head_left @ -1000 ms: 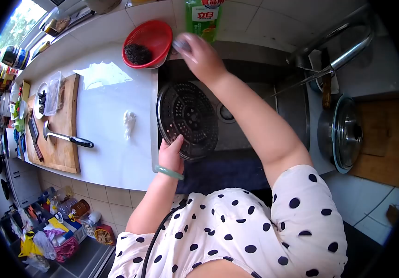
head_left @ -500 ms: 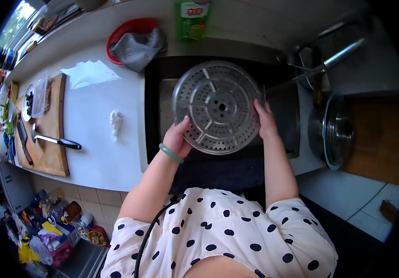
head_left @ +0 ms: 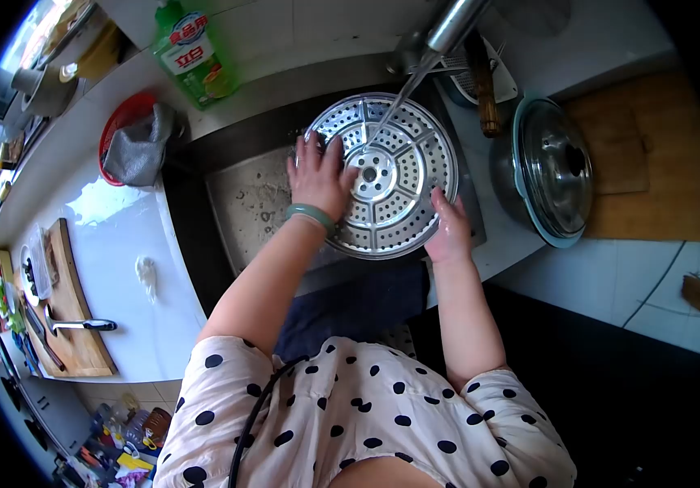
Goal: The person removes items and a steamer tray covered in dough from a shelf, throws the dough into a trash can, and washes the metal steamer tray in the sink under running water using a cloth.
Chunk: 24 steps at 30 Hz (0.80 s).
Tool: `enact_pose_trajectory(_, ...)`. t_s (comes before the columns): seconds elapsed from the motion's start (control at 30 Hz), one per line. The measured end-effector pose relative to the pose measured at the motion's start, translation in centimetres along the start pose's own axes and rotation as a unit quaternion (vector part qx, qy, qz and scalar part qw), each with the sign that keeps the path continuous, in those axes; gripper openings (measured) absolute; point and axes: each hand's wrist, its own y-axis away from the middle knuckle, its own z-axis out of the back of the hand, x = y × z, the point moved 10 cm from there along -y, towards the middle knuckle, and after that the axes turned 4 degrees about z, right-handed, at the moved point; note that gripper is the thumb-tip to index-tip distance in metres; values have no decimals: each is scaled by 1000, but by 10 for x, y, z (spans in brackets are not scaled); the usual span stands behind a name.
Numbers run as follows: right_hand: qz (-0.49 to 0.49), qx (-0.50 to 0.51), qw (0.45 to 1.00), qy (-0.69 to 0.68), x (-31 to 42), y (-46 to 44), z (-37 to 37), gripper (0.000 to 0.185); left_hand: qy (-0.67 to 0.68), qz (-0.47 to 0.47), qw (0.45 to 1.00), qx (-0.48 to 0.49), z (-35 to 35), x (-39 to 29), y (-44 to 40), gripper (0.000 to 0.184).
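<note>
A round perforated metal steamer plate (head_left: pixel 394 207) is held over the sink (head_left: pixel 240 195), tilted under the faucet (head_left: pixel 455 24). Water from the spout runs onto its upper part. My right hand (head_left: pixel 450 228) grips the plate's lower right rim, thumb on top. My left hand (head_left: pixel 317 180), with a green bangle at the wrist, lies on the plate's left side with its fingers spread. Drops wet the sink bottom left of the plate.
A red basket (head_left: pixel 114 122) with a grey mesh cloth (head_left: pixel 134 150) stands at the sink's left corner, near a green detergent bottle (head_left: pixel 195 61). On the right is a glass-lidded pot (head_left: pixel 557 171). A ladle (head_left: pixel 81 324) lies on a cutting board (head_left: pixel 81 301) at the left.
The view has turned toward the faucet, and water now falls on the plate. My left hand has gone from the plate's lower left rim onto its face.
</note>
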Motion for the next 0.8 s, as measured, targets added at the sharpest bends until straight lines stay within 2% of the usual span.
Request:
enact_pose_trajectory(0.07, 3, -23, 1000, -13, -6, 1, 5, 33, 22, -72, 997, 24, -10, -35, 5, 57)
enact_pose_trajectory(0.17, -9, 2, 1000, -21, -21, -1, -3, 38, 30, -189, 980, 61, -10, -86, 25, 64)
enact_pose_trajectory(0.27, 7, 45, 999, -25, -12, 1, -22, 35, 60, -303, 948, 70, 4, -97, 42, 68)
enact_pose_trajectory(0.3, 17, 64, 997, -36, -8, 2, -28, 33, 37, -275, 958, 70, 5, -84, 38, 68)
enact_pose_trajectory(0.33, 28, 42, 998, -29, -4, 2, -21, 31, 16, -246, 967, 69, 6, -64, 34, 69)
enact_pose_trajectory(0.37, 58, 36, 997, 29, 5, 5, -22, 30, -5, -217, 974, 68, 7, -42, 31, 69)
enact_pose_trajectory(0.43, 120, 28, 981, 150, 31, 12, -28, 28, 96, -11, 994, 43, -2, 33, 20, 68)
enact_pose_trajectory(0.47, 143, 44, 942, 300, 39, 14, -27, 23, 241, 131, 956, 102, -13, 64, 23, 67)
enact_pose_trajectory(0.5, 170, 60, 864, 470, 47, 25, -40, 19, 376, 266, 874, 156, -27, 86, 34, 65)
enact_pose_trajectory(0.53, 221, 146, 797, 543, 47, 36, -68, 16, 493, 387, 752, 204, -41, 98, 52, 64)
enact_pose_trajectory(0.57, 266, 227, 716, 605, 39, 49, -91, 14, 609, 375, 657, 239, -40, 87, 54, 60)
enact_pose_trajectory(0.6, 342, 362, 610, 616, 23, 61, -117, 19, 711, 353, 546, 268, -34, 74, 55, 57)
enact_pose_trajectory(0.63, 428, 424, 520, 606, 18, 83, -132, 23, 796, 323, 422, 290, -27, 59, 55, 54)
enact_pose_trajectory(0.67, 424, 440, 498, 615, 7, 89, -131, 22, 799, 345, 405, 280, -31, 59, 58, 43)
enact_pose_trajectory(0.77, 379, 485, 413, 672, -6, 99, -128, 26, 719, 468, 473, 204, -57, 99, 77, 30)
enact_pose_trajectory(0.8, 363, 496, 381, 691, -6, 99, -128, 28, 710, 482, 483, 173, -52, 103, 80, 18)
